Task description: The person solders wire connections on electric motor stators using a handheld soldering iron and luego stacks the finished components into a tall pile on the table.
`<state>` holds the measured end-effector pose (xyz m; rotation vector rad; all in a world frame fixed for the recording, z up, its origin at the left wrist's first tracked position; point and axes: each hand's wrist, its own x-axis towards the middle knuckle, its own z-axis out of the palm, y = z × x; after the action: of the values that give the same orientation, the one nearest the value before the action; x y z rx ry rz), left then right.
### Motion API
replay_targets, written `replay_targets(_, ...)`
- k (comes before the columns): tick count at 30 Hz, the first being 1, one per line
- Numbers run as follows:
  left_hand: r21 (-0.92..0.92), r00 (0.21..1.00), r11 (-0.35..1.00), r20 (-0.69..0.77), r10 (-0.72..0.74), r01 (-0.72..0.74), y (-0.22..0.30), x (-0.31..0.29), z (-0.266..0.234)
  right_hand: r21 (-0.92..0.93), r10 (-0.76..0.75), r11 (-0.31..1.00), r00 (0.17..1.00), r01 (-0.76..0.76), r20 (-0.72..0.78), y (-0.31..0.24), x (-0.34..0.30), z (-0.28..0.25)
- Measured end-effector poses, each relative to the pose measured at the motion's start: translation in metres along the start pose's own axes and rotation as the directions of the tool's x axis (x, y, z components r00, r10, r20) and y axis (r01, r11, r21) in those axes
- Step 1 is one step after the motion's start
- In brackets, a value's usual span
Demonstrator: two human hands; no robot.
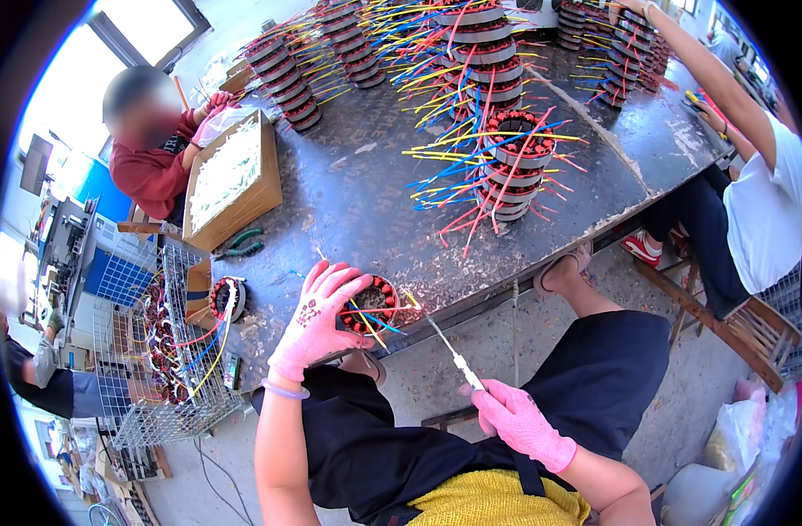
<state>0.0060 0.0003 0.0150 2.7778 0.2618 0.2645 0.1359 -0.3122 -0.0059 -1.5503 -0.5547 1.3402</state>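
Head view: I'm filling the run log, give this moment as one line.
left hand: on stator at table edge | right hand: holds thin tool, tip toward stator | stator stacks behind

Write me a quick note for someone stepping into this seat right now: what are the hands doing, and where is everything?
Left hand, pink glove: resting on a wound motor stator at the near edge of the dark table, its coloured wires sticking out.
Right hand, pink glove: gripping a thin white-handled tool, tip pointed at that stator.
Stacks of stators with coloured leads stand mid-table and along the far edge.
More stators lie in the wire basket to the left.
Green-handled pliers lie by the cardboard box.
How much is done on this stator: cannot tell.
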Motion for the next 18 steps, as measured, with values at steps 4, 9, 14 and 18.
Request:
replay_targets(4, -0.006, 1.000, 1.000, -0.002, -0.002, 0.002, -0.0015, -0.0015, -0.0007, -0.013, 0.028, 1.000, 1.000, -0.028, 0.000, -0.0067, -0.0007, 0.0012)
replay_targets(9, -0.009, 1.000, 1.000, 0.007, -0.012, 0.012, -0.0008, 0.0000, -0.0004, 0.023, 0.017, 1.000, 1.000, -0.017, -0.013, -0.0024, -0.0001, 0.0022)
replay_targets(14, -0.005, 1.000, 1.000, -0.001, -0.005, 0.005, -0.0036, -0.0016, 0.0011, 0.085, 0.024, 0.996, 1.000, -0.023, -0.005, -0.0017, 0.0006, 0.0024)
replay_targets(18, -0.002, 1.000, 1.000, -0.001, -0.008, 0.008, -0.0029, -0.0011, 0.0014, 0.107, 0.023, 0.994, 1.000, -0.022, -0.008, -0.0016, 0.0004, 0.0030)
